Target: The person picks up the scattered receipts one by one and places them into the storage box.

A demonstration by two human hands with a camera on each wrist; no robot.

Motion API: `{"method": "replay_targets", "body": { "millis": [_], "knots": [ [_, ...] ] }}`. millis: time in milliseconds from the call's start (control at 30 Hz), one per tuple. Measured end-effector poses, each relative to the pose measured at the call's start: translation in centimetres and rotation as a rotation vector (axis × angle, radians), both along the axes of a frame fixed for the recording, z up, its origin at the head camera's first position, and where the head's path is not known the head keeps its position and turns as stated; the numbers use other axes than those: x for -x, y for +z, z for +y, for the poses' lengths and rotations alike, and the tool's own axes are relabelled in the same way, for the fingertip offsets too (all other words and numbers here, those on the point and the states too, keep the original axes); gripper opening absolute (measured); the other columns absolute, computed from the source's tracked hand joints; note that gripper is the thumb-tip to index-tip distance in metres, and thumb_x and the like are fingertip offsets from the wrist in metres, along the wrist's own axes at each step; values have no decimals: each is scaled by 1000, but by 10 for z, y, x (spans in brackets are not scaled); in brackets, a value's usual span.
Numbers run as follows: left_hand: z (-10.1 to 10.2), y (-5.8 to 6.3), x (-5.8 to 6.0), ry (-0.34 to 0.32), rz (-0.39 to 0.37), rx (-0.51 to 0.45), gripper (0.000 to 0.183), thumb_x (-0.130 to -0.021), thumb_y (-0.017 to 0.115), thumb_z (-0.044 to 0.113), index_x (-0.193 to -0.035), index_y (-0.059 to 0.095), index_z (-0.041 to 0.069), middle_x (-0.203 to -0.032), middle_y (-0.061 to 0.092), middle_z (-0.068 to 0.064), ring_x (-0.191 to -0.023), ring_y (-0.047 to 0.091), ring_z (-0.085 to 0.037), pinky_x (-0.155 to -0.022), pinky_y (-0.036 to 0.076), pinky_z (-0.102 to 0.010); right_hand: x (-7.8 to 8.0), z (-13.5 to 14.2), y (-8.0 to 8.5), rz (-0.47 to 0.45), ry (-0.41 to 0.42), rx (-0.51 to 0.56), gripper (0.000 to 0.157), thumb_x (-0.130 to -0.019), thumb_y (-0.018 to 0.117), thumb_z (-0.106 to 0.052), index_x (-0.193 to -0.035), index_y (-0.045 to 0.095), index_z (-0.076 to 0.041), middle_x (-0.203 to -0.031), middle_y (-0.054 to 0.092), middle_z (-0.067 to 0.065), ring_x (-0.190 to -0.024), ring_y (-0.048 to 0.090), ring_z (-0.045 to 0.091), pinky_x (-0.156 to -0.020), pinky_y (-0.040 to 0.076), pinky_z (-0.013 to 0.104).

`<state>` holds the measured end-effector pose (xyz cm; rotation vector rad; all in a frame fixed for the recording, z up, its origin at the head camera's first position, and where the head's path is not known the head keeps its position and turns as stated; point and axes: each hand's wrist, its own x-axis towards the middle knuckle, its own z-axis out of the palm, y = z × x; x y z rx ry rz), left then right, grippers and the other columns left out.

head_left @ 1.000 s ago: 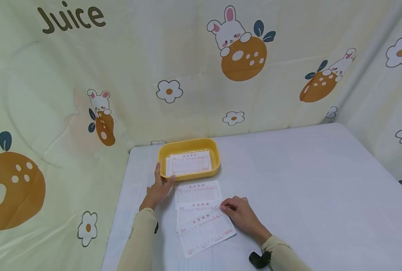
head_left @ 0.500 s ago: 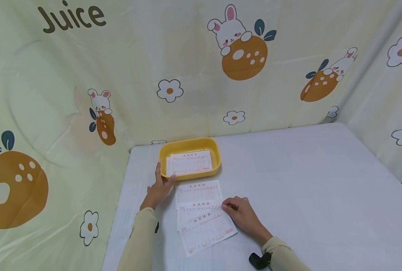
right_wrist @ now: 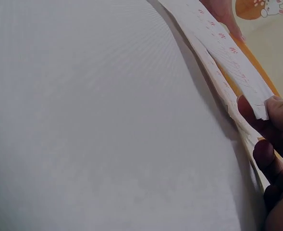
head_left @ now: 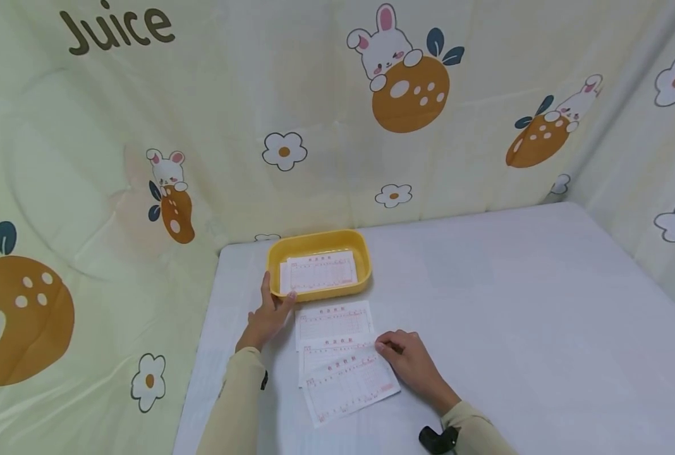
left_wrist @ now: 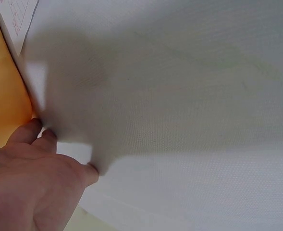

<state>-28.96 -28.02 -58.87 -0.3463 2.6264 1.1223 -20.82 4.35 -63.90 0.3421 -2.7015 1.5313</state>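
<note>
A yellow tray [head_left: 366, 262] near the table's left back holds a few receipt slips [head_left: 322, 270] printed in red. My left hand [head_left: 265, 321] grips its near left corner, thumb at the front rim and fingers along the side. Three overlapping slips are fanned out in front of the tray. The nearest receipt slip [head_left: 351, 388] lies tilted on top, and my right hand [head_left: 410, 360] pinches its upper right corner between thumb and index finger. In the right wrist view this corner of the slip [right_wrist: 237, 67] is raised above the others.
A white cloth covers the table [head_left: 514, 316], which extends far to the right. Behind it hangs a cream curtain [head_left: 315, 95] with rabbit and orange prints. A black device [head_left: 438, 439] sits at the right wrist.
</note>
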Motion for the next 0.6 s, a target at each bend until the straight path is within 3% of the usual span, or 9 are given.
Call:
{"method": "replay_targets", "body": {
  "millis": [200,400,600],
  "knots": [
    [-3,-2,3,2,-3,14,102,-104,48,72,-170,-18,30,-172,23,-25,-150,32,-58,-126,-9,-65,3,-1,2,-69,-5,29,7,-103,74,-13,-103,80,-13,-87,68,-12,-83,55,13,-87,40,40],
    [1,3,-1,8,4,6,100,-105,49,69,-171,-17,30,-173,22,-24,-150,31,-59,-126,-9,-65,10,4,6,-175,-11,176,9,-105,70,-12,-105,79,-11,-91,69,-3,-86,59,18,-78,50,30],
    [1,1,-1,14,-3,0,100,-105,49,70,-171,-16,31,-171,23,-26,-151,26,-61,-125,-9,-66,23,9,11,-172,-34,207,10,-106,69,-11,-107,78,-7,-89,66,2,-84,57,20,-72,47,26]
  ]
}}
